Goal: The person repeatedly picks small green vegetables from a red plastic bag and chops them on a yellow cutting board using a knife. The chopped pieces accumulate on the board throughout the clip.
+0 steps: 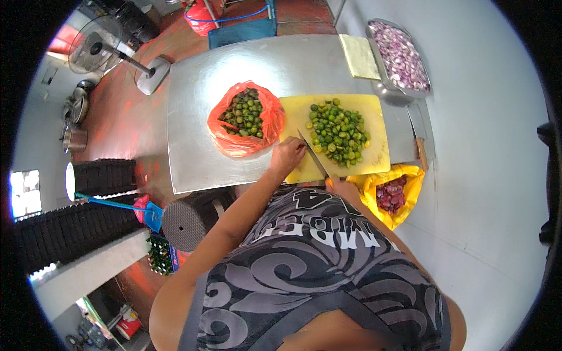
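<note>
My right hand [342,188] grips a kitchen knife [316,159] by its orange handle, with the blade slanting up and left over the yellow cutting board [376,123]. Close beside the blade, my left hand [287,155] rests at the board's left edge, fingers curled together. Whatever it pinches is too small and covered to make out. A pile of small green limes [338,131], many cut open, lies on the board right of the knife. Left of the board, an orange-red plastic bag [272,117] stands open, full of small whole-looking green limes [246,111].
A metal tray of chopped red onions [401,55] sits at the far right, near a pale yellow slab [359,57]. A second knife [420,149] with a wooden handle lies right of the board. The yellow bag [414,175] nearer me holds dark red pieces [390,195].
</note>
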Available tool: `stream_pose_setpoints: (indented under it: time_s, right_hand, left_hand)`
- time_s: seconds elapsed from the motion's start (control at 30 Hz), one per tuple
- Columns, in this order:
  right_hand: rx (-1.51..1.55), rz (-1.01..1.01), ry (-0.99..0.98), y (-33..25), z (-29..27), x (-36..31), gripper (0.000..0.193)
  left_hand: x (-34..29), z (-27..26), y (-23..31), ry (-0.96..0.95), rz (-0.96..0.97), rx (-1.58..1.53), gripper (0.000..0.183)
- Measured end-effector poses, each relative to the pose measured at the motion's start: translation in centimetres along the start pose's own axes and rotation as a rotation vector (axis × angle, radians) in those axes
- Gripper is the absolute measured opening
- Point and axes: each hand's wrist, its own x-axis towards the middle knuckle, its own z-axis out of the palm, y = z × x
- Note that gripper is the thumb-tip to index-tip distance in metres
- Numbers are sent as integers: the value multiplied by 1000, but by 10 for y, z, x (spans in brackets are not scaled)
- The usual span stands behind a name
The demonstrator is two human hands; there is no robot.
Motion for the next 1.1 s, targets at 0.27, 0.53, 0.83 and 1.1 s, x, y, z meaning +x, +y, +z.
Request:
stream_pose_setpoints:
  time_s: [0.27,0.53,0.83,1.1]
  right_hand:
    - [76,-29,124,55,26,-26,49]
    - [-1,-363,284,13,20,15,49]
    - [217,-219,308,13,4,5,40]
    - [117,-285,250,17,18,16,47]
  left_hand:
    - [35,-43,-8,161,-184,-26,20]
    - [139,-117,-99,-82,-172,506,18]
    - [164,-123,-100,-217,-222,757,25]
    - [177,-129,-87,-366,-399,774,21]
